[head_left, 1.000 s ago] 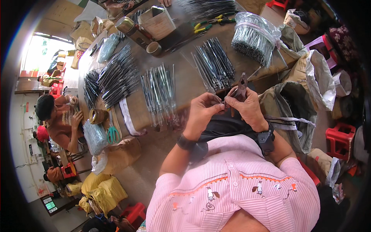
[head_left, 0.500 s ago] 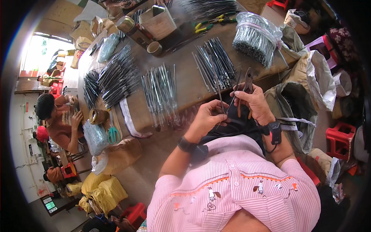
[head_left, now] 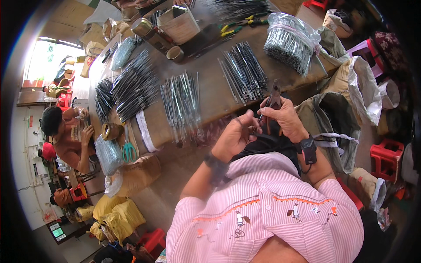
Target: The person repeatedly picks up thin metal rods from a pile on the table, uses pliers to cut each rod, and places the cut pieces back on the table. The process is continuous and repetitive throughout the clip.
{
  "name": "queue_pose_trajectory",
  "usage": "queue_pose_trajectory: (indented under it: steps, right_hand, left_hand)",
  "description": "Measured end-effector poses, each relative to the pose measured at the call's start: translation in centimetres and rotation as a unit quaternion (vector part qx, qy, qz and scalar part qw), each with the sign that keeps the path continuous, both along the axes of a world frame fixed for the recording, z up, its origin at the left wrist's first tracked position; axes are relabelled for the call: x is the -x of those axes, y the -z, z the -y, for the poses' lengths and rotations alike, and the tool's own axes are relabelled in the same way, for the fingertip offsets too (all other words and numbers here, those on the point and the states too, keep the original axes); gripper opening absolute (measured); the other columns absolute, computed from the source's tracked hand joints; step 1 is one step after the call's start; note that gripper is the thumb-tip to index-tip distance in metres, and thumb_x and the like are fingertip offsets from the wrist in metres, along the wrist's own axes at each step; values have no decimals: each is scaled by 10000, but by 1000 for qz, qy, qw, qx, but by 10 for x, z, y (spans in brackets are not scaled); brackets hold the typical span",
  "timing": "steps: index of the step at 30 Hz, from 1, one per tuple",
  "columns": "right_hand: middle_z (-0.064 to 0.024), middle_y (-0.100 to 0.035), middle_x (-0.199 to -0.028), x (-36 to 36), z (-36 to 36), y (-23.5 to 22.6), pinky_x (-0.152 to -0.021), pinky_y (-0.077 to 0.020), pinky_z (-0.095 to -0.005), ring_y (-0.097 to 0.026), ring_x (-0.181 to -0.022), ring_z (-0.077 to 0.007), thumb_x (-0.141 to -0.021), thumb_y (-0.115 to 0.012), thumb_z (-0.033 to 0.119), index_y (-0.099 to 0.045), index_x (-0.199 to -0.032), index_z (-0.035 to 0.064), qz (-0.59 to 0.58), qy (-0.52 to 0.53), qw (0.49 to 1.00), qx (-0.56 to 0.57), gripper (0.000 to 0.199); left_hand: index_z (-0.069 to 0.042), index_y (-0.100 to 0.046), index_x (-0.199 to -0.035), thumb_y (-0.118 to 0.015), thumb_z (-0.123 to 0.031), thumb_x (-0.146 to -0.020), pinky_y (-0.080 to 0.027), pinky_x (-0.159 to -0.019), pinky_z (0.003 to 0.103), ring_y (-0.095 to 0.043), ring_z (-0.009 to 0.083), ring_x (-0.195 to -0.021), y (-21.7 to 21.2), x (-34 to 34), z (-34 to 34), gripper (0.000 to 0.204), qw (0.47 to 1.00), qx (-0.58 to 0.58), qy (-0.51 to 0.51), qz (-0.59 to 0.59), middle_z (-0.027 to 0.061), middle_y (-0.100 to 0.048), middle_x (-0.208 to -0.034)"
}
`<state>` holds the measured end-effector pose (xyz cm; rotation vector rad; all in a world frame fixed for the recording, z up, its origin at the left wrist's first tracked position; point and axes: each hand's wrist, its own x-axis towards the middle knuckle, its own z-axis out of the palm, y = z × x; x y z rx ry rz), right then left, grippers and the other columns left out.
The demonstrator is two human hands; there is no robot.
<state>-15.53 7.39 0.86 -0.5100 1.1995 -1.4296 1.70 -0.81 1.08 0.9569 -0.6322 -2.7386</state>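
My right hand (head_left: 285,117) is wrapped round a pair of pliers (head_left: 275,97) with orange-brown handles, jaws pointing away from me. Close beside it, my left hand (head_left: 233,136) is closed, fingertips pinched on a thin dark metal strip (head_left: 254,130) that looks curved; most of it is hidden by the fingers. Both hands are over my lap, just off the table's near edge. The nearest bundle of metal strips (head_left: 245,72) lies on the table beyond them, and another bundle (head_left: 180,103) lies to its left.
More strips (head_left: 133,85) lie at the table's left, and a plastic-wrapped bundle (head_left: 289,44) stands at its right. Cutters with yellow handles (head_left: 230,30), a small cup (head_left: 175,54) and a box (head_left: 177,26) are farther back. An open sack (head_left: 329,127) stands right; a co-worker (head_left: 72,136) sits left.
The long strips that stood up from my hands no longer show there. My left hand has turned and its fingers have curled; the pliers have tilted slightly and sit lower.
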Motion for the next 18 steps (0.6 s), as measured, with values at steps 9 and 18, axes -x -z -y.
queue_pose_trajectory:
  steps: [9,18]
  right_hand:
    - [-87,-648,-998,17,12,8,-698,-534,-267,-640,-849,-170,-873,-641,76,-565,-1135,23,91,95,989,72,277]
    - [-78,-651,-897,14,6,21,-673,-521,-288,-643,-786,-172,-907,-631,137,-551,-1084,56,122,83,988,55,211]
  left_hand:
    - [-102,-511,-895,-658,-21,-850,-305,-416,177,-516,88,-563,7,2,-4,173,1000,-9,-22,-12,9,-523,-703]
    - [-88,-553,-1020,-624,-31,-875,-315,-423,178,-522,87,-601,6,5,-3,171,998,-56,-2,-4,11,-548,-770]
